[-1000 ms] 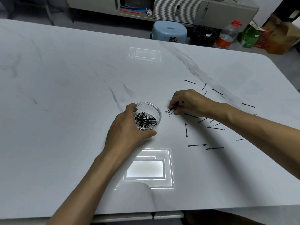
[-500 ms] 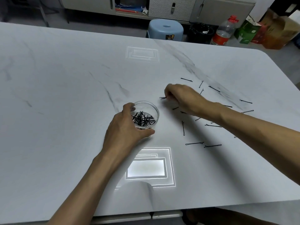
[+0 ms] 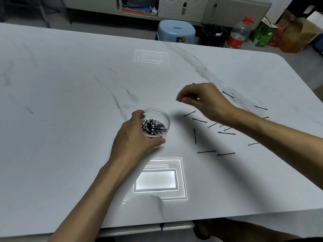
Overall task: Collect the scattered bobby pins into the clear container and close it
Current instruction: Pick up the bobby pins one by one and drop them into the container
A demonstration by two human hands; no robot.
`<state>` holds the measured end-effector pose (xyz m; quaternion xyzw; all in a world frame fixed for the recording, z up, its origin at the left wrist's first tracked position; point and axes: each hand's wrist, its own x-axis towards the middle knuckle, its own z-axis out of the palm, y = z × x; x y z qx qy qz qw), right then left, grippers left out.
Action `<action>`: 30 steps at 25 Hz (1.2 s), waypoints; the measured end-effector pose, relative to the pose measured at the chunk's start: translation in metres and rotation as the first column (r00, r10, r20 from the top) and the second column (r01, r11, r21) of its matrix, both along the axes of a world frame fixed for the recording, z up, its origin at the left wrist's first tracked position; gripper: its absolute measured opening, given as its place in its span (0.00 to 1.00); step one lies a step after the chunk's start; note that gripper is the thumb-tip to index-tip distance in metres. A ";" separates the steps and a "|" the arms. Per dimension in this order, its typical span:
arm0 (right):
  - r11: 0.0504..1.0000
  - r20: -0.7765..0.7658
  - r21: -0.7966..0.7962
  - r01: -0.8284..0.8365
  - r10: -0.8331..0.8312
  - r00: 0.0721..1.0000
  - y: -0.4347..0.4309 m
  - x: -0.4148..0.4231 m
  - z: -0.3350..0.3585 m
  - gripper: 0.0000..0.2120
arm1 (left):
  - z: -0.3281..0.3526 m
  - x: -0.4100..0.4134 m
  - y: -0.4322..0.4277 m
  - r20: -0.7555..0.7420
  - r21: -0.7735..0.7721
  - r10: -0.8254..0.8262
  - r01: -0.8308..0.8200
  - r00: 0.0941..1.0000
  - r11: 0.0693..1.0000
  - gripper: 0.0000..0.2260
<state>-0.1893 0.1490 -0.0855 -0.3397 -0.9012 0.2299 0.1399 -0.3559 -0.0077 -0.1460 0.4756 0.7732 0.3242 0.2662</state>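
Head view, single frame; motion blur on your right hand.

Your left hand [image 3: 136,137] gripped the clear container [image 3: 158,110], thumb on the near wall, forefinger on the rim at 10 o'clock; the container stood upright and lidless on the table [image 3: 70,102], with a tangled heap of pins [image 3: 153,127] inside; hold and position matched those of half a second earlier.

Your right hand [image 3: 204,100] had changed; a second earlier it was down on the table, gathering pins at 3 o'clock of the container; now it was lifted off the surface at 2 o'clock of the container, near the mouth but not over it; the fingertips [image 3: 181,100] were drawn together, but blur hid whether any pin sat between them, so I could not tell if the hand carried anything.

Loose bobby pins [image 3: 226,133] lay scattered from 3 to 4 o'clock of the container, with more at 2 o'clock beyond your wrist and some partly under the forearm.

Judgement: the lift suggested a pick finished and a carry to the container under way; many pins remained, so closing was some way off; no lid could be identified.
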 end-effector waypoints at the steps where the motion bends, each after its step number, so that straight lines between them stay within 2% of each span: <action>1: 0.996 0.064 -0.002 0.086 -0.086 0.994 0.011 0.014 -0.006 0.06 | 0.000 0.000 0.000 0.005 -0.002 0.000 0.000 1.000 1.000 0.41; 4: 0.992 0.273 -0.018 0.123 -0.114 0.955 0.022 0.042 -0.036 0.08 | -0.001 0.001 0.000 0.010 -0.002 0.001 -0.001 1.000 1.000 0.41; 9: 0.984 0.164 0.044 0.173 -0.178 0.970 0.017 0.043 -0.060 0.05 | -0.001 0.001 0.000 0.011 0.001 0.003 -0.003 1.000 1.000 0.41; 12: 0.979 0.148 0.065 0.192 -0.200 0.969 0.016 0.047 -0.060 0.06 | -0.001 0.001 0.000 0.007 0.005 0.004 -0.004 1.000 1.000 0.41; 16: 0.989 0.169 0.028 0.146 -0.149 0.974 0.008 0.063 -0.055 0.05 | -0.001 0.002 -0.001 0.010 0.005 0.001 -0.001 1.000 1.000 0.41; 20: 0.960 0.134 0.116 0.257 -0.271 0.953 -0.008 0.066 -0.059 0.05 | -0.001 0.003 -0.002 0.022 0.009 0.004 -0.004 1.000 1.000 0.41; 23: 0.942 0.172 0.117 0.314 -0.331 0.928 -0.030 0.057 -0.059 0.13 | 0.000 0.004 -0.002 0.014 0.007 0.006 -0.006 1.000 1.000 0.41; 25: 0.939 0.208 0.111 0.326 -0.343 0.916 -0.048 0.052 -0.058 0.15 | 0.000 0.003 -0.001 0.012 0.005 0.008 -0.008 1.000 1.000 0.41; 30: 0.891 0.127 0.052 0.451 -0.453 0.882 -0.069 0.047 -0.059 0.05 | 0.000 0.004 -0.003 0.020 0.013 0.000 -0.001 1.000 1.000 0.41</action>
